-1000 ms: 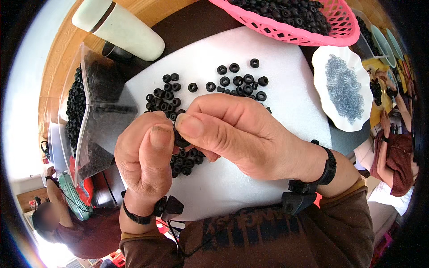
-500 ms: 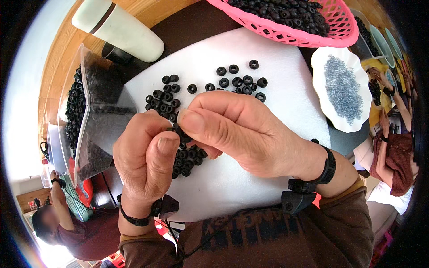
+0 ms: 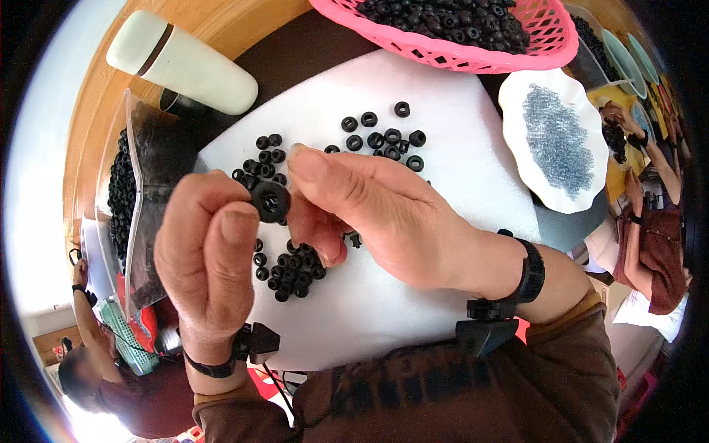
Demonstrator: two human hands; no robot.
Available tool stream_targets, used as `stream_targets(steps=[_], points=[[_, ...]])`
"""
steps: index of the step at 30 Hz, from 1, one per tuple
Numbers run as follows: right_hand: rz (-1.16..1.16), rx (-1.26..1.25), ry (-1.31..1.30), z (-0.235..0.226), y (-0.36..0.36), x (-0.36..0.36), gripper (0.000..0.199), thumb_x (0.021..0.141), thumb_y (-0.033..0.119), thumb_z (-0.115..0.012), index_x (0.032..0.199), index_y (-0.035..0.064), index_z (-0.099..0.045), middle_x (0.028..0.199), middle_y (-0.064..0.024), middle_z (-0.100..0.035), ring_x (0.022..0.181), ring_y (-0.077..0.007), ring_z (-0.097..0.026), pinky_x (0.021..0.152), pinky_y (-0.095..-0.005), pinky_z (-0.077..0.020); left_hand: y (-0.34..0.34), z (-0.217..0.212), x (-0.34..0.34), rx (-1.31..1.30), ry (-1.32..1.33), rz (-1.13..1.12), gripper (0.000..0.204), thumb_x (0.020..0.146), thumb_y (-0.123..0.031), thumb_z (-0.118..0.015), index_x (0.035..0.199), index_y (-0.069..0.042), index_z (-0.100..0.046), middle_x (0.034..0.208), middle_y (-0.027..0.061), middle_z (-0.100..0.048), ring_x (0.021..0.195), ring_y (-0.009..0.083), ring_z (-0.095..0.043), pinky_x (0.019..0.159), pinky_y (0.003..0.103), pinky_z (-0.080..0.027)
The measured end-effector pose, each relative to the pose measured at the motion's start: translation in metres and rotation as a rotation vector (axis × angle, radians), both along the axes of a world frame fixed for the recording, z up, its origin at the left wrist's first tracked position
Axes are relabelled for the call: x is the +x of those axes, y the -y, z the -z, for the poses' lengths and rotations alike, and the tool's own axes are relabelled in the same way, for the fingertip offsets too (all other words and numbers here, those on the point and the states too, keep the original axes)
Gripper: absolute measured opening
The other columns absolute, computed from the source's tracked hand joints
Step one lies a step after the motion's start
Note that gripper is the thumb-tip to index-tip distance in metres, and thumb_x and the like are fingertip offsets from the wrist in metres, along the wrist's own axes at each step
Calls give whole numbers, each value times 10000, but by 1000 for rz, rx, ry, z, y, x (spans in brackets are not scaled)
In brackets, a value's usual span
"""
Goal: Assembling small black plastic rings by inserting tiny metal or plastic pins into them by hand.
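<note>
Left hand (image 3: 203, 258) pinches a small black rubber ring grommet (image 3: 270, 201) above the white foam sheet (image 3: 458, 170) on the counter; right hand (image 3: 369, 214) touches it, fingers together. Judged light, pliable, non-slip; best held by its rim.

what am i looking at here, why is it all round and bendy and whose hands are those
There is no machine here. The picture comes from a wide fisheye camera worn on a person's head and aimed down at that person's own two bare hands, so straight edges curve toward the rim.

The left hand pinches a small black rubber ring between thumb and fingers, and the right hand touches it from the other side. Both wrists wear black bands.

Below lies a white foam sheet strewn with more loose black rings. Around it stand a pink plastic basket full of rings, a white plate of tiny grey metal pieces, a cream-coloured bottle lying on its side, and a clear plastic bag. Other people sit at the edges.
</note>
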State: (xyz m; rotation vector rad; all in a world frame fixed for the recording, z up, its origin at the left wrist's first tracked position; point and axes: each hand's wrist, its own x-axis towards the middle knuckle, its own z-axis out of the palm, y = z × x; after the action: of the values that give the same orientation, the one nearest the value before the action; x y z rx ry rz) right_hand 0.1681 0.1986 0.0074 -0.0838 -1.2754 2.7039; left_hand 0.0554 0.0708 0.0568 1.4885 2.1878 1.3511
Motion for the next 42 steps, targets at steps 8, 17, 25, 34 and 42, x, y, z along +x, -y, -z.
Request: stream_targets(steps=[8, 17, 25, 34, 42], points=[[-320, 742, -247, 6, 35, 1, 332, 903, 287, -515, 749, -7, -541, 657, -142, -533, 621, -285, -546, 574, -364, -422, -78, -53, -22, -80, -717, 228, 210, 924, -245, -514, 850, -56, -569, 664, -50, -377, 547, 17, -317, 486, 187, -226], [-466, 980, -333, 29, 19, 11, 278, 840, 222, -531, 721, -28, -548, 706, -197, -565, 719, -387, -561, 642, -459, -439, -128, -16, 11, -250, -17, 108, 252, 909, -267, -490, 806, -59, -589, 604, -38, -442, 541, 63, -369, 501, 208, -286], [-533, 884, -315, 26, 26, 15, 233, 835, 204, -530, 754, -13, -557, 729, -170, -573, 771, -364, -571, 698, -446, -449, -56, 52, -26, -396, -264, 196, 116, 833, -39, -577, 937, 0, -610, 822, 50, -558, 717, 112, -526, 640, 217, -426], [-654, 969, -228, 25, 23, 1, 248, 850, 215, -516, 777, -20, -543, 788, -181, -572, 787, -363, -567, 711, -439, -456, -48, 77, -40, -447, -436, 178, 226, 748, -75, -630, 963, -56, -563, 866, 116, -580, 747, 332, -577, 646, 402, -472], [-404, 904, -83, 14, 3, -3, 244, 858, 227, -531, 742, 12, -525, 729, -135, -560, 725, -345, -553, 637, -396, -450, -37, 53, -26, -320, -219, 25, 229, 711, -7, -652, 918, -47, -562, 806, 75, -586, 578, 171, -525, 541, 279, -438]])
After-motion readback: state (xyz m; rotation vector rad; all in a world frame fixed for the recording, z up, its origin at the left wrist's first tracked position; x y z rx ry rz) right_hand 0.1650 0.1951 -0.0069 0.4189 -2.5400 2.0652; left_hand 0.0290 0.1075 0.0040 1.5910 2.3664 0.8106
